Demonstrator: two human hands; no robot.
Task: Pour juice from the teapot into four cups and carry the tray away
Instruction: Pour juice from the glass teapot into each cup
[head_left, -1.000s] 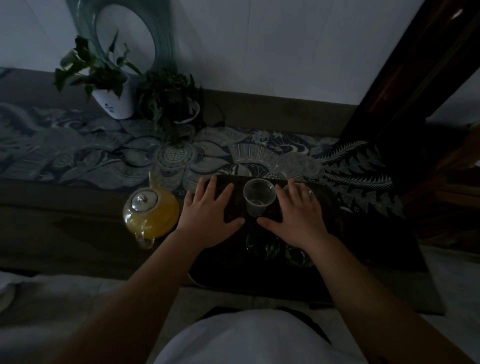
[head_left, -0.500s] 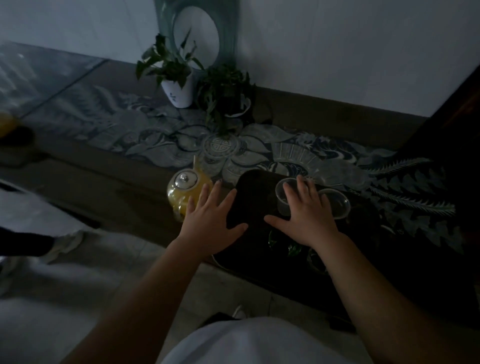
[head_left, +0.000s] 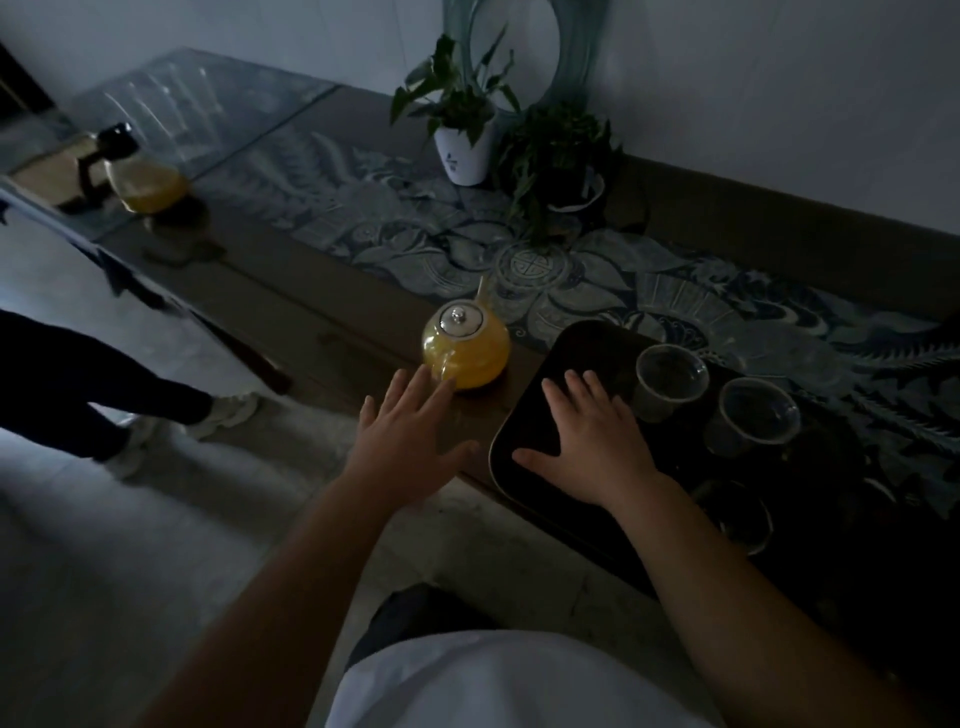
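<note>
Pouring not begun, by the look of it: glass teapot (head_left: 466, 349) full of orange juice at frame centre, left hand (head_left: 409, 447) spread-fingered just below it, right hand (head_left: 592, 441) spread over dark tray (head_left: 524, 470), clear cups (head_left: 670, 382) seemingly empty.

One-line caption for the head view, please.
Left hand reaches toward the juice teapot; right hand rests open on the tray beside empty cups.

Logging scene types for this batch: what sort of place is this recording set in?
Probably a dim home or tea-room interior: a long wooden table with a patterned runner against a white wall, potted plants, and a juice-filled teapot beside a tray.
</note>
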